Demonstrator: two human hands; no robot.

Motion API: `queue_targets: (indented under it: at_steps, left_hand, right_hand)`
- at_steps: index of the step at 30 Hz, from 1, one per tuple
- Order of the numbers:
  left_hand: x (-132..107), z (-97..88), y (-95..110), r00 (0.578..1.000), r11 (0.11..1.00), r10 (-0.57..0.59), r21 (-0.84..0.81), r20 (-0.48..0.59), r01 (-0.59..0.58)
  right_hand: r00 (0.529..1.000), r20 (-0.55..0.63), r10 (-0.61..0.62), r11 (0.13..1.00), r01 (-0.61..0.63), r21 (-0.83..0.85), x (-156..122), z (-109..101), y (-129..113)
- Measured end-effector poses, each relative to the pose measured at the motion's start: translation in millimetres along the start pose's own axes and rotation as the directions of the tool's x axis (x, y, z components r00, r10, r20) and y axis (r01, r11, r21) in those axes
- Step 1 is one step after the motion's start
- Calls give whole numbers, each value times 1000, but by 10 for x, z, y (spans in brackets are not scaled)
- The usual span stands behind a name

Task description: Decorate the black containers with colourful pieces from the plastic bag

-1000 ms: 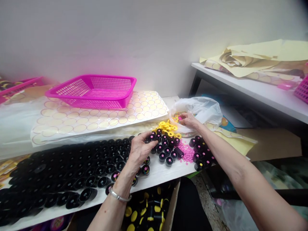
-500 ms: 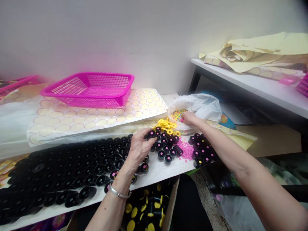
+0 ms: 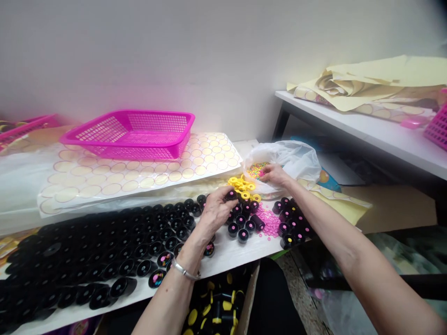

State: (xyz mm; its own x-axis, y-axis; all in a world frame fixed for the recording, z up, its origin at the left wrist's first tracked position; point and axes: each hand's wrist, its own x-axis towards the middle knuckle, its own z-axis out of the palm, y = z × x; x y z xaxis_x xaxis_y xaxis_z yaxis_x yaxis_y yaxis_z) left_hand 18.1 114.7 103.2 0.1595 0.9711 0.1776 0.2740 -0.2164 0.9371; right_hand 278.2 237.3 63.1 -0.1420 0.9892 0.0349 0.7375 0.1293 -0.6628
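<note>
The ranks of black cups [image 3: 111,253], left of the plastic bag [image 3: 298,158], stand so tightly that one nudge could topple several. At the bag's mouth the right hand [image 3: 275,176] bunches its fingers, around what I can't tell. Left of the bag, the left hand [image 3: 215,211] pinches a single cup [image 3: 231,195]; slack fingers could drop it. A tug might spill the bag's coloured beads [image 3: 256,171].

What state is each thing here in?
Left hand: closed around a black cup
Right hand: inside the plastic bag
Plastic bag: open, holding multicoloured pieces
Middle pink basket: upright
Yellow rings: loosely heaped
Small pink pieces: loosely scattered
Black cups at left: standing in rows
Tipped black cup: on its side
Cardboard box: open, holding black and yellow pieces
</note>
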Motion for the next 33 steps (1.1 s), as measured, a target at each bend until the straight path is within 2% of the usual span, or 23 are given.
queue_targets:
  at_steps: [2,5,8,11,13,14,16,18,20,26,30,32,33]
  left_hand:
    - [80,92,-3,999,999,34,-43,32,-33]
    - [166,219,33,997,996,47,-76,61,-43]
    - [209,299,73,997,999,43,-20,66,-42]
    - [234,340,69,995,995,73,70,67,-78]
    - [247,357,42,994,993,72,91,78,-79]
    - [251,364,26,995,993,61,96,80,-69]
    - [250,372,4,996,993,35,109,78,-43]
    - [237,371,9,998,989,21,144,61,-30]
    - [216,358,37,999,982,18,186,47,-27]
    - [196,295,59,999,982,16,188,44,-24]
    - [243,301,-12,999,994,9,111,46,-14]
    - [282,331,-28,999,997,1,77,47,-4]
    - [303,351,-27,999,998,-2,68,46,-2]
  right_hand:
    - [1000,-21,19,973,-14,228,-32,-2,20]
    - [998,-27,50,835,-27,549,-90,-13,-28]
    - [999,-40,13,790,14,613,-171,-51,-157]
    - [997,-27,-73,815,75,575,-249,-113,-302]
    - [994,-5,-113,875,102,473,-271,-163,-367]
    - [993,-4,-116,921,109,374,-267,-188,-385]
    - [996,-13,-88,996,88,32,-230,-230,-397]
    - [999,-26,-41,952,31,-304,-164,-240,-389]
    - [1000,-18,-8,893,-1,-450,-88,-203,-378]
    - [999,34,-5,940,16,-341,29,10,-286]
    - [1000,11,7,984,-5,-181,-10,-26,-137]
    - [1000,-9,10,999,-11,-44,-49,-71,-92]
    - [1000,-12,17,996,-16,82,-74,-90,-86]
